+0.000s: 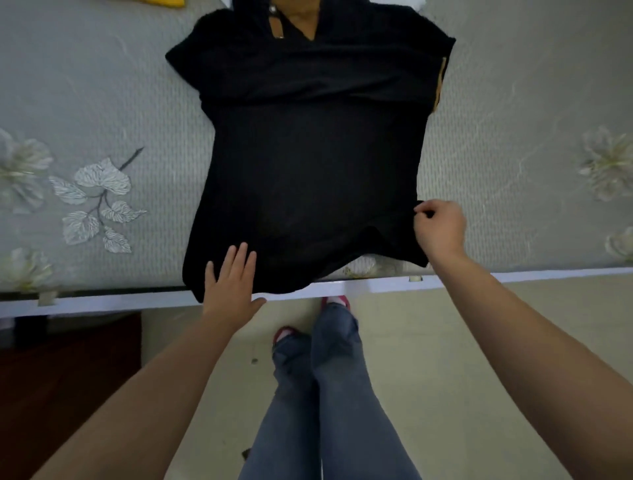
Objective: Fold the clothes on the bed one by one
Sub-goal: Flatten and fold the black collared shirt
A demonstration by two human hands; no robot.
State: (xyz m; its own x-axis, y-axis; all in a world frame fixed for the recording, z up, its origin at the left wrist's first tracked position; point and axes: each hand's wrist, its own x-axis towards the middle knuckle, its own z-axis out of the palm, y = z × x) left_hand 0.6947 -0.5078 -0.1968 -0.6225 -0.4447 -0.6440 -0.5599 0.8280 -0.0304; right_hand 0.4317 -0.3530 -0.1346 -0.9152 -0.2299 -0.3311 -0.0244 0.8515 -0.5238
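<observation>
Left hand [233, 279]: flat, fingers straight, pressing shirt [308, 154] hem at bed [102, 102] near edge. Right hand [440, 228]: pinching the hem's right side. Shirt: spread flat, collar far. Step: smoothing before folding. Next, likely: fold one side inward.

So the bed [102, 102] has a pale grey-green cover with a ribbed texture and big white flowers and leaves printed on it. A white frame edge runs along the near side. Lying flat on it is a black top [308, 154], neck pointing away, short sleeves out to both sides, hem hanging a bit over the near edge. At the far left edge there's a bit of something yellow [164, 2] on the cover, mostly cut off. Below the bed is a beige floor [445, 342].
</observation>
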